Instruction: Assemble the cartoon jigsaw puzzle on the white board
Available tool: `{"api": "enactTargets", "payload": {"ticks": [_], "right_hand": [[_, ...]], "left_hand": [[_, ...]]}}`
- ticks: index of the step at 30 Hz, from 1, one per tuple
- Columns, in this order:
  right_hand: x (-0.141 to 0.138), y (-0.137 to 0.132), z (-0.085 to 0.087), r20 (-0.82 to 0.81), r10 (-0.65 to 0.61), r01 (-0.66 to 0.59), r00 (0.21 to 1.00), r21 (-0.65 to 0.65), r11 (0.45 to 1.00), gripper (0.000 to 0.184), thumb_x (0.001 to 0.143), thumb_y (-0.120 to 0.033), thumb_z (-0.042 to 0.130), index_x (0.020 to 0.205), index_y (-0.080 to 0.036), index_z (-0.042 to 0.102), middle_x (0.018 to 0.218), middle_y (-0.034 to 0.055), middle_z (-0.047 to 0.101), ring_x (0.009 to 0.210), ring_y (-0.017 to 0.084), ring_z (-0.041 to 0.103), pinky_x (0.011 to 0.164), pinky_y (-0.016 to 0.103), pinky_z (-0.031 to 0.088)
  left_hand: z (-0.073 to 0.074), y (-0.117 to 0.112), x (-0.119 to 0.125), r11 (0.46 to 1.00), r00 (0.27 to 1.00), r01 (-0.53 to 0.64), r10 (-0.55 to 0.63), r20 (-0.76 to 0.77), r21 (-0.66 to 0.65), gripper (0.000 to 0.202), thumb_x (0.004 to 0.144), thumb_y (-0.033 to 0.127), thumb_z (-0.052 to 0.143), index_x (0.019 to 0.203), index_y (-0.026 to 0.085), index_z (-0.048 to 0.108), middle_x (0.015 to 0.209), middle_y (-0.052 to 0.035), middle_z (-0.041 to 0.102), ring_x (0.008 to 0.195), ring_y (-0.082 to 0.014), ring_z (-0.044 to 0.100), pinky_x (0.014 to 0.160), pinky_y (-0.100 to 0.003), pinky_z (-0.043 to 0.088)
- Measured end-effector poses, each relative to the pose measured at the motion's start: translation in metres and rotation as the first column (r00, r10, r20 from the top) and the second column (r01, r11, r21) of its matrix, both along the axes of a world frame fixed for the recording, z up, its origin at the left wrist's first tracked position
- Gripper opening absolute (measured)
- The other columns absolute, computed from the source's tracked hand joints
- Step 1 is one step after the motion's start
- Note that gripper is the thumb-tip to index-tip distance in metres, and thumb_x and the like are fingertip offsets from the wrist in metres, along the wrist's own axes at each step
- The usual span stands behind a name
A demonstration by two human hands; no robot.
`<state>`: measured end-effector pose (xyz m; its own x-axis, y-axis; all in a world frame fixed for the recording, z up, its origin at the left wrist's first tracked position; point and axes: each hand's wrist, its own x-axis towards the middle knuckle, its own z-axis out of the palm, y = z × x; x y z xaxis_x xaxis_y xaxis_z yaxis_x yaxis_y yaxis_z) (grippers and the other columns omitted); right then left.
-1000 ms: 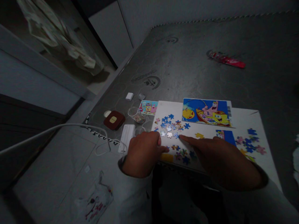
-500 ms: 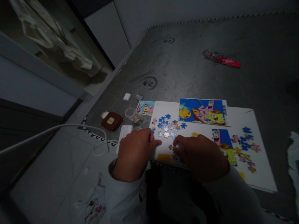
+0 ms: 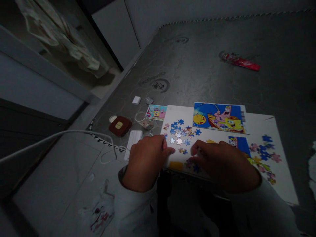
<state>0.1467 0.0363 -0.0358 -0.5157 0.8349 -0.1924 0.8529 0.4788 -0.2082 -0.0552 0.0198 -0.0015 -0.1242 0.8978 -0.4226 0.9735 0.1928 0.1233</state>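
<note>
My left hand [image 3: 149, 161] grips the left edge of a white board [image 3: 283, 177]; the thumb lies on top, while most fingers are hidden. Just right of the thumb, a small joined cluster of puzzle pieces [image 3: 182, 151] lies on the board. My right hand [image 3: 223, 163] hovers over the board's near part, thumb and index finger bent with a small gap and nothing visible between them. Below its fingertips are dark puzzle pieces [image 3: 192, 165]. Loose blue and pink puzzle pieces [image 3: 179, 133] spread beyond both hands. Behind my right hand, a partly assembled puzzle [image 3: 239, 144] is half covered.
A cartoon picture card [image 3: 218, 117] lies across the board's far edge. More loose pieces [image 3: 265, 151] are at right. Left of the board are a clear cup [image 3: 144, 120], a brown case [image 3: 120, 125], a white box [image 3: 134, 136] and a cable [image 3: 74, 131]. A red wrapper [image 3: 244, 62] lies farther back.
My right hand has drawn back to the right, off the small cluster of pieces, which now lies uncovered. My left hand keeps its place at the board's edge. The view has shifted slightly.
</note>
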Motion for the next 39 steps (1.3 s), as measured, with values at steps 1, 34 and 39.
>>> {"api": "enactTargets", "payload": {"ticks": [1, 34, 39], "right_hand": [[-0.001, 0.0, 0.001, 0.003, 0.001, -0.001, 1.0, -0.039, 0.999, 0.008, 0.088, -0.036, 0.066, 0.09, -0.029, 0.065, 0.075, -0.0012, 0.074, 0.064, 0.019, 0.064, 0.055, 0.029, 0.028], [0.003, 0.006, 0.002, 0.156, -0.083, 0.104, 0.984, -0.133, 0.986, 0.016, 0.094, -0.042, 0.052, 0.095, -0.029, 0.062, 0.076, 0.0024, 0.073, 0.064, 0.024, 0.064, 0.052, 0.031, 0.028], [0.004, 0.005, -0.007, 0.051, 0.011, -0.009, 0.999, -0.035, 0.999, 0.021, 0.092, -0.035, 0.058, 0.111, -0.033, 0.065, 0.084, 0.0018, 0.077, 0.071, 0.025, 0.068, 0.055, 0.031, 0.033]], "left_hand": [[0.0, 0.0, 0.0, 1.0, 1.0, -0.002, 0.002, 0.002, 0.006, 0.029, 0.086, 0.054, 0.067, 0.077, 0.026, 0.065, 0.077, -0.0005, 0.068, 0.07, -0.0203, 0.057, 0.057, -0.031, 0.022], [-0.003, 0.0, 0.001, 1.0, 1.0, 0.008, -0.008, 0.02, 0.004, 0.029, 0.085, 0.053, 0.067, 0.076, 0.025, 0.063, 0.075, 0.0009, 0.066, 0.069, -0.0193, 0.056, 0.057, -0.032, 0.023], [-0.003, 0.0, 0.001, 1.0, 1.0, 0.003, -0.003, 0.019, 0.001, 0.03, 0.085, 0.054, 0.067, 0.076, 0.026, 0.064, 0.074, 0.0008, 0.065, 0.068, -0.0188, 0.055, 0.056, -0.031, 0.022]]}}
